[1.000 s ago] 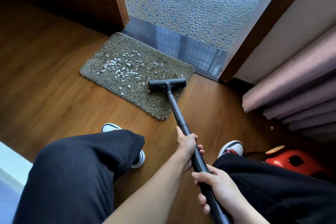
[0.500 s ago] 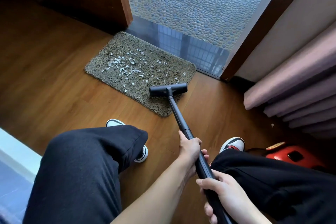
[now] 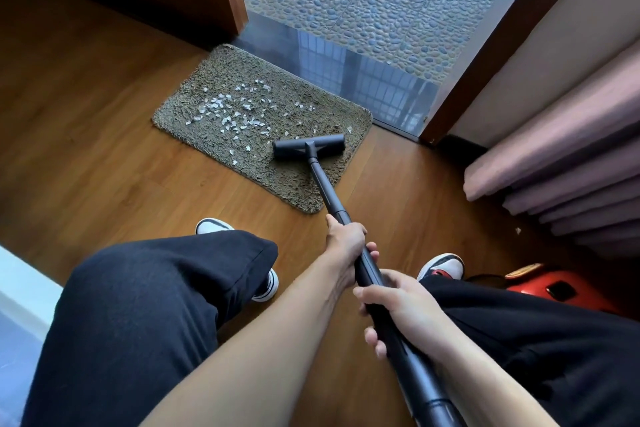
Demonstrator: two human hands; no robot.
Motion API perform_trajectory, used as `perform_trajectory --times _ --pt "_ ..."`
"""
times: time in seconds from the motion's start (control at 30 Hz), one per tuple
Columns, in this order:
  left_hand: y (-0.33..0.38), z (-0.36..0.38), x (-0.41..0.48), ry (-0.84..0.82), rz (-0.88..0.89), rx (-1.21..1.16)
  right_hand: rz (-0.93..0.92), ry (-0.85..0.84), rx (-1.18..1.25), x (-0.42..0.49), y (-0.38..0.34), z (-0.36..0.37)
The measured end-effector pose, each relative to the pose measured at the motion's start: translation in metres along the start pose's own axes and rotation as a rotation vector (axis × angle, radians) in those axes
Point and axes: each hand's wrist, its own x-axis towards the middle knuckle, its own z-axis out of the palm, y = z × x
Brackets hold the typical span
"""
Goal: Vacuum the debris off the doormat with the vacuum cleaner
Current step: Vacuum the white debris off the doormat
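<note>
A shaggy olive doormat (image 3: 214,80) lies on the wood floor before a doorway. Several white debris flakes (image 3: 235,113) are scattered over its left and middle. The black vacuum head (image 3: 309,147) rests on the mat's right part, close to its near edge. Its black wand (image 3: 327,192) runs back toward me. My left hand (image 3: 346,243) grips the wand higher up. My right hand (image 3: 398,308) holds it lower, near my lap. The red vacuum body (image 3: 561,288) sits on the floor at the right.
My knees in black trousers (image 3: 156,305) and two white shoes (image 3: 213,225) frame the wand. A dark glossy threshold (image 3: 363,76) and pebble paving lie beyond the mat. A wooden door frame (image 3: 485,45) and pink curtain folds (image 3: 571,156) stand at the right.
The vacuum head has slid a little back toward the mat's near right edge, and both hands drew the wand toward me. The view shifted slightly.
</note>
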Motion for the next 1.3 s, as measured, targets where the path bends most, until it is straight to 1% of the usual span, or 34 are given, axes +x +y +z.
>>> perform_trajectory --times 0.2,0.5,0.63,0.8,1.03,1.2,1.3 --pt "0.013 -0.005 0.023 0.011 0.015 -0.010 -0.068 0.017 -0.094 0.028 -0.006 0.003" --pt "0.025 -0.012 0.063 0.045 0.069 0.025 -0.121 0.069 -0.057 0.069 -0.007 0.013" --pt "0.024 -0.016 0.068 0.044 0.072 0.039 -0.117 0.071 -0.060 0.076 -0.001 0.015" --pt "0.013 -0.014 0.056 0.045 0.057 0.020 -0.099 0.064 -0.091 0.063 0.005 0.008" --pt "-0.032 -0.020 0.014 0.058 0.019 -0.002 -0.087 0.083 -0.192 0.017 0.039 0.003" --pt "-0.055 -0.033 -0.005 0.093 0.089 0.061 -0.054 0.057 -0.216 0.000 0.059 0.005" --pt "-0.057 -0.034 -0.007 0.102 0.102 0.020 -0.059 0.041 -0.219 0.001 0.059 0.007"
